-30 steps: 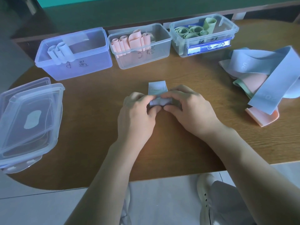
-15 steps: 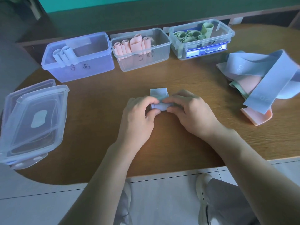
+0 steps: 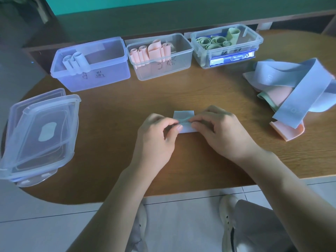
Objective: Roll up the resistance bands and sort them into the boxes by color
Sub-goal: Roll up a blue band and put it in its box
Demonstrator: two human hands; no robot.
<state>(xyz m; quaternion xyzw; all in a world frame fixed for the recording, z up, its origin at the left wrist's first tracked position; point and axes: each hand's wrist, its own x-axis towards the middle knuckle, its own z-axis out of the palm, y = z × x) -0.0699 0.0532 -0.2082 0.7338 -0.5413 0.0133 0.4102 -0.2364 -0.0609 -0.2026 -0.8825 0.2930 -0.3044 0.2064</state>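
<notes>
Where teal wall rises, wooden table point(image 3: 116, 113).

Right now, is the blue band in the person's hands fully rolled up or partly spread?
Partly spread. The blue band is gripped between the left hand and right hand, while a short flat tail lies on the table beyond the fingers.

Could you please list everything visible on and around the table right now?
blue band: one, pale blue, table centre, being rolled
blue box: one, far left, holds blue rolls
pink box: one, clear, middle, holds pink rolls
green box: one, clear, far right, holds green rolls
loose bands: pile, blue, pink, green, right
lids: stacked, clear, left
table: one, brown wood
shoes: pale, on floor
left hand, right hand: fingers pinch blue band
</notes>
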